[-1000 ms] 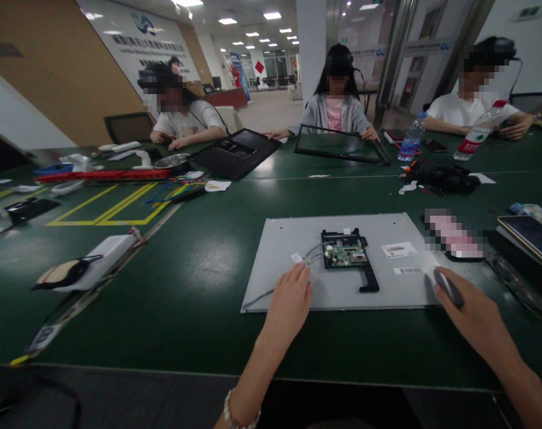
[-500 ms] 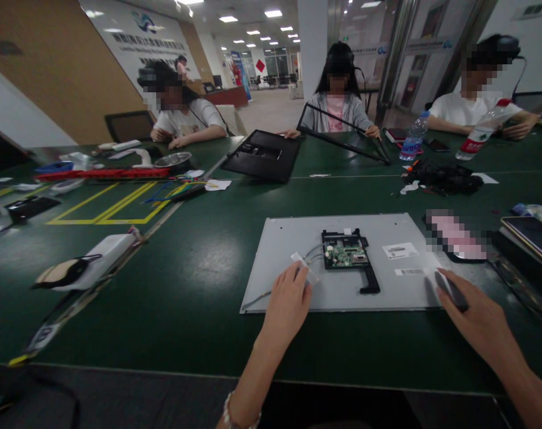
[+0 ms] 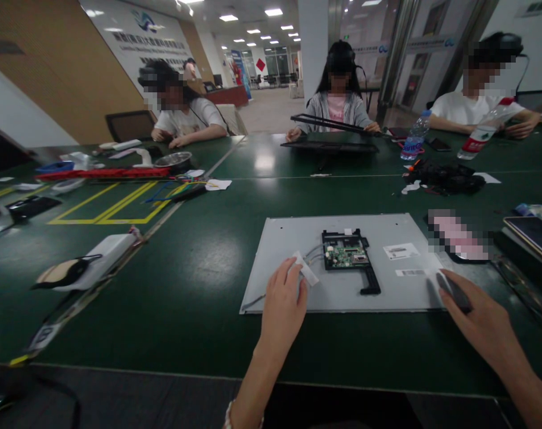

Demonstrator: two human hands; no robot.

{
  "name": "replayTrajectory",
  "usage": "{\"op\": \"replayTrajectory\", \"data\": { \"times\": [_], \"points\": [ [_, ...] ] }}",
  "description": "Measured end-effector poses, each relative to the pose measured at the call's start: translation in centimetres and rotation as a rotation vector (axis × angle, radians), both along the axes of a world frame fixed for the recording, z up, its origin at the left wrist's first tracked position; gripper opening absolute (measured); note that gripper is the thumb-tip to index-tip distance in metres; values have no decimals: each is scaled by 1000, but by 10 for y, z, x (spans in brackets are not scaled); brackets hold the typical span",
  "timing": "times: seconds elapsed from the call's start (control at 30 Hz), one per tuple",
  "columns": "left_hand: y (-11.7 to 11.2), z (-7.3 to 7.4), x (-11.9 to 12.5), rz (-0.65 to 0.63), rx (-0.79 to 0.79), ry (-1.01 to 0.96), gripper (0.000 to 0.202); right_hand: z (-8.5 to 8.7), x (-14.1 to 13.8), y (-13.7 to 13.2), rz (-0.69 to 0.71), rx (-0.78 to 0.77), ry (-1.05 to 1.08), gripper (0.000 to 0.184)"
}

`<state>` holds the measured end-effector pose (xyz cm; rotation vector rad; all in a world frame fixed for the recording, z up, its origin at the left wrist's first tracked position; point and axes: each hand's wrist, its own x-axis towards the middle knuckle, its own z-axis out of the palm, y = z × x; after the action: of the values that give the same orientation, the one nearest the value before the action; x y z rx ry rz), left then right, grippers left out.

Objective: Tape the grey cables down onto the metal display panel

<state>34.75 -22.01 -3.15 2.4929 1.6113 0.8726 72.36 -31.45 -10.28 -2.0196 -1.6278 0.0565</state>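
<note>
Our left hand [image 3: 283,301] is loosely spread, fingertips at a white strip [image 3: 310,274] on the grey panel [image 3: 336,293]; our right hand [image 3: 482,311] holds a dark object [image 3: 453,292] by the panel's right edge. Panel lies flat on green table [image 3: 186,310].

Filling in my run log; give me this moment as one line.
left hand: touching white strip over grey panel | right hand: holding dark object by panel's right edge | circuit board: on panel
</note>
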Motion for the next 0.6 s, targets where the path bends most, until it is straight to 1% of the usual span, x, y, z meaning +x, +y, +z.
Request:
{"op": "replayTrajectory", "data": {
  "times": [0.1, 0.17, 0.27, 0.37, 0.47, 0.6],
  "points": [
    [-18, 3, 19, -55, 23, -20, 25, -4, 3, 1, 8, 16, -3, 55],
    [-34, 2, 39, -145, -20, -20, 27, -6, 4, 2, 12, 32, -4, 55],
    [-54, -5, 72, -285, -123, 8, 31, -5, 2, 2, 13, 40, -11, 53],
    [-64, -14, 94, -337, -169, 59, 37, -1, -1, 2, 27, 54, -14, 51],
    [-68, -21, 101, -341, -170, 116, 40, 2, -4, 3, 32, 61, -22, 51],
    [-70, -24, 97, -335, -165, 151, 40, 4, -7, 3, 65, 59, -17, 52]
  ]
}}
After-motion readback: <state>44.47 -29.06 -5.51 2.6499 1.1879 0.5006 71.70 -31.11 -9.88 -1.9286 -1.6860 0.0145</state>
